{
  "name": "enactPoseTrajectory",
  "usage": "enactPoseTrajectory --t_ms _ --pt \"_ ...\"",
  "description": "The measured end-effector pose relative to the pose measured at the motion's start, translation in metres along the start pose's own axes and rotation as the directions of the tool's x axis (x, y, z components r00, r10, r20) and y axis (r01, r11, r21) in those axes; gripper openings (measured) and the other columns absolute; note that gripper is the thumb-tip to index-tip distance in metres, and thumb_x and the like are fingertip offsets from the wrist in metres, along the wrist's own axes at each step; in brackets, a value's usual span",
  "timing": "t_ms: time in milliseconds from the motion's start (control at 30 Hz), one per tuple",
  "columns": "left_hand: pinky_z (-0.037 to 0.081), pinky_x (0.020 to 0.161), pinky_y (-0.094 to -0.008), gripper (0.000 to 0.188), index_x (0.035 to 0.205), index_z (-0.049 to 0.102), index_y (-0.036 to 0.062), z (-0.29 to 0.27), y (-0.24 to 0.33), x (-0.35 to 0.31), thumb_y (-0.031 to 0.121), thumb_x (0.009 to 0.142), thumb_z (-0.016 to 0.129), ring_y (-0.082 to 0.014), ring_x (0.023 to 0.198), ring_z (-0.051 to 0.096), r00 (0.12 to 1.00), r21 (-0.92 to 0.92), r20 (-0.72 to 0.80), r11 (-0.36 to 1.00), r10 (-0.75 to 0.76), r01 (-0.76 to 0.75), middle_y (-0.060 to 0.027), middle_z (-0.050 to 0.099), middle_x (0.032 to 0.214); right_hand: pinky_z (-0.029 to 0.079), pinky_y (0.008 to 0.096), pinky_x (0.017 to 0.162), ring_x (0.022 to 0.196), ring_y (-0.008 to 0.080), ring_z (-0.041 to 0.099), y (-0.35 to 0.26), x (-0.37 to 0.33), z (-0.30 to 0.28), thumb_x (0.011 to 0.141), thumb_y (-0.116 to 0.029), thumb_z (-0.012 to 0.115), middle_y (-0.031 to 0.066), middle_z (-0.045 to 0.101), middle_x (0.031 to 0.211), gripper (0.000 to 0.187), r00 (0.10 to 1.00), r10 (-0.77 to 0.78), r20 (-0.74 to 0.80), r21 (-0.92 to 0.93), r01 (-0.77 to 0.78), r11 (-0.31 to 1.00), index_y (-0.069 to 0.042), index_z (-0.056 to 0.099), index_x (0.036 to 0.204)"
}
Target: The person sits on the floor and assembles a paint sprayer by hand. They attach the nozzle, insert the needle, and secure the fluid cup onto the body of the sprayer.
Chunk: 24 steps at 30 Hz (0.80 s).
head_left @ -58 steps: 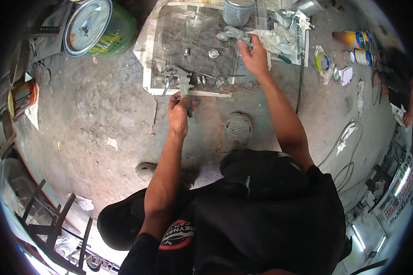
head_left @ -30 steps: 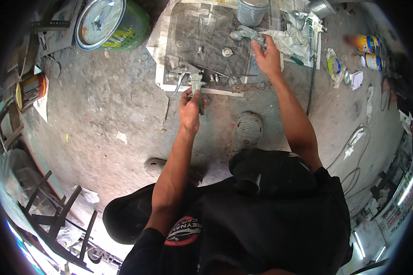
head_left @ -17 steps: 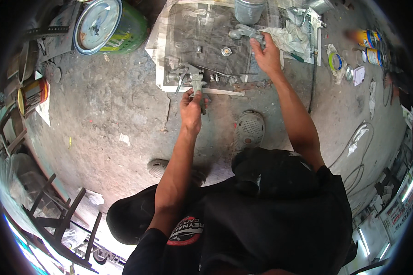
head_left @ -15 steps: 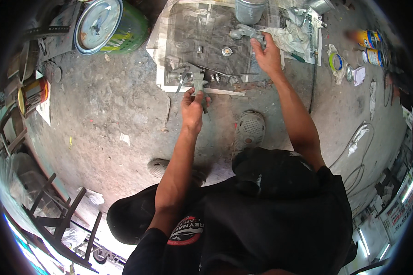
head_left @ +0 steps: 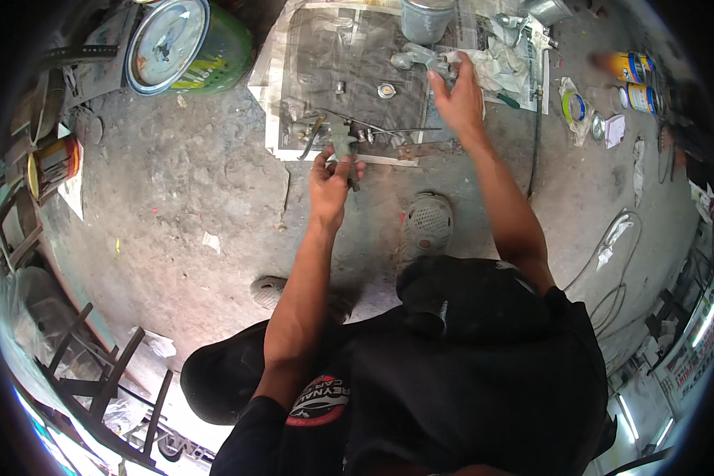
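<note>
My left hand [head_left: 329,186] is closed around the handle of a grey-green spray gun [head_left: 342,139], held over the near edge of spread newspaper [head_left: 282,87]. The gun's head points away from me, and its trigger shows on the left. My right hand [head_left: 462,99] reaches to the paper's far right, thumb and fingers on either side of a second grey metal spray gun [head_left: 420,57]. Part of that gun is hidden by my fingers. Between my hands are a small round fitting [head_left: 386,90], a small metal nut [head_left: 340,87] and thin rods [head_left: 389,128].
A grey metal cup [head_left: 427,22] stands behind the second gun, beside a crumpled pale cloth [head_left: 504,67]. At the far left is a large green paint drum [head_left: 222,55]. Several small cans [head_left: 639,97] lie at right. A dark hose [head_left: 536,151] runs along the floor.
The spray gun in my left hand has turned, so its head shows narrower and its trigger stands out. My right hand stays at the second gun. The whole view has shifted slightly.
</note>
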State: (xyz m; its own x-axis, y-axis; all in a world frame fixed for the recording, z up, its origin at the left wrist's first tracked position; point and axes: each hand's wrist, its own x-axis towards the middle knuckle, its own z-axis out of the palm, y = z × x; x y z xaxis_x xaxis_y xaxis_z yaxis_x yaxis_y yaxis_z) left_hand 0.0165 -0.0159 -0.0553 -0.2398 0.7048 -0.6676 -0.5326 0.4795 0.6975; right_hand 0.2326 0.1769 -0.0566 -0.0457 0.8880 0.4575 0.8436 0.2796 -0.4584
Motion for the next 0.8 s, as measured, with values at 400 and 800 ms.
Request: enactPoseTrajectory --t_ms 400,800 --pt "0.051 0.083 -0.0300 0.041 0.135 0.046 -0.0073 -0.002 -0.014 -0.023 0.009 0.101 0.061 -0.0163 0.093 0.064 0.998 0.106 0.001 0.992 0.065 -0.065 -0.0123 0.068 0.108 0.046 0.0363 0.098 0.115 0.0203 0.061 -0.116 -0.146 0.010 0.096 -0.044 0.068 0.0118 0.070 0.117 0.061 0.166 0.139 0.976 0.140 -0.975 0.175 0.004 0.056 0.131" --pt "0.053 0.068 -0.0327 0.034 0.110 0.072 -0.0037 -0.041 0.035 -0.018 0.028 0.097 0.070 -0.0151 0.076 0.066 0.964 0.280 -0.231 0.958 0.131 -0.063 -0.0087 0.071 0.093 0.050 0.0297 0.069 0.072 0.0143 0.062 -0.098 -0.108 -0.027 0.103 -0.043 0.058 0.0076 0.068 0.084 0.039 0.278 0.103 0.955 0.269 -0.959 0.094 -0.005 0.062 0.097"
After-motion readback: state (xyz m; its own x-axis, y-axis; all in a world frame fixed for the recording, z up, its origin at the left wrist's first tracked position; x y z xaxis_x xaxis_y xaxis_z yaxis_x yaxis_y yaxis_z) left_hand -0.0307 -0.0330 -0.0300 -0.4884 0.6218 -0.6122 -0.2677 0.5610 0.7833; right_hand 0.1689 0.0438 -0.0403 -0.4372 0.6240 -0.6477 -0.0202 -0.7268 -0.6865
